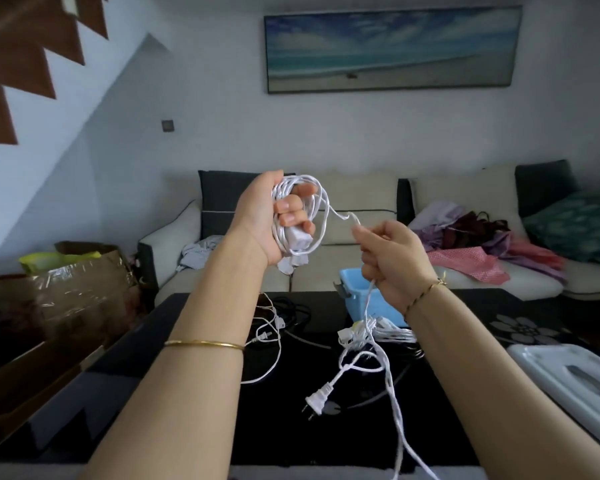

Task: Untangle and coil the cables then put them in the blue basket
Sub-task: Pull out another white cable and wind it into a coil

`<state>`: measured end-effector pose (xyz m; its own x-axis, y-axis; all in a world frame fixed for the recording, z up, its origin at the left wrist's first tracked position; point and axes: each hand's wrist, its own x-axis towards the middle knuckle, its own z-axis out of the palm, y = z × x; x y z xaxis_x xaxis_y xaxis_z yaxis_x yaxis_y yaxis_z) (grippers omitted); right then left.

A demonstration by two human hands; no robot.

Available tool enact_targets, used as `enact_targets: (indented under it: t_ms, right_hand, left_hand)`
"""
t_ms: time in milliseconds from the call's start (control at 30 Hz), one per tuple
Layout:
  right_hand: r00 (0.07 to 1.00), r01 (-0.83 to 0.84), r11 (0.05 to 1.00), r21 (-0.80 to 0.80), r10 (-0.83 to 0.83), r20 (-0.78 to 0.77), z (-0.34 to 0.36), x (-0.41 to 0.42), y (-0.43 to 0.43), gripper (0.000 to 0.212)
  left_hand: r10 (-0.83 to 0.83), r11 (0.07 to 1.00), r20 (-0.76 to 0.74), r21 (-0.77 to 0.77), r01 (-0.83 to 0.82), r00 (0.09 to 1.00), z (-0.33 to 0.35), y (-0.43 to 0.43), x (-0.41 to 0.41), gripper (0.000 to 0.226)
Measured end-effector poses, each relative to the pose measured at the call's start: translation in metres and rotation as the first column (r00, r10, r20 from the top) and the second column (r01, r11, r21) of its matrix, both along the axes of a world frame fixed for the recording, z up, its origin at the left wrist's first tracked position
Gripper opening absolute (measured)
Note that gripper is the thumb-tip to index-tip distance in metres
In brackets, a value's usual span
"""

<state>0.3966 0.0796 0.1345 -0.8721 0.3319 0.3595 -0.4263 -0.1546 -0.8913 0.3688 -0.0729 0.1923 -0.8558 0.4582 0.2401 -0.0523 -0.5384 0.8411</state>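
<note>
Trailing past the counter's near edge, white cable climbs roughly upright to the right hand, which pinches the strand at thumb and forefinger, the other fingers curled round it. From there it arcs across to the left hand, fingers wrapped tight on a coil with its loops standing upright and a small white box tucked in. Plug sits mid-counter, long axis diagonal, prongs aimed at the near left corner. Blue basket stands at the far edge, partly hidden by the right hand. Black cables lie left of it.
</note>
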Motion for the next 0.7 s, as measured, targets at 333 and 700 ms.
enact_targets:
  t_ms: [333,700]
  right_hand:
    - [0.994,0.066,0.981,0.184,-0.08,0.07,0.021,0.007,-0.011,0.027]
    - [0.936,-0.124,0.99,0.061,0.096,0.339,0.027,0.007,-0.014,0.043]
  left_hand:
    - [0.037,0.997,-0.054,0.07,-0.033,0.998,0.031,-0.009,0.025,0.05]
    - [0.071,0.995,-0.074,0.074,-0.066,0.995,0.041,-0.008,0.037,0.051]
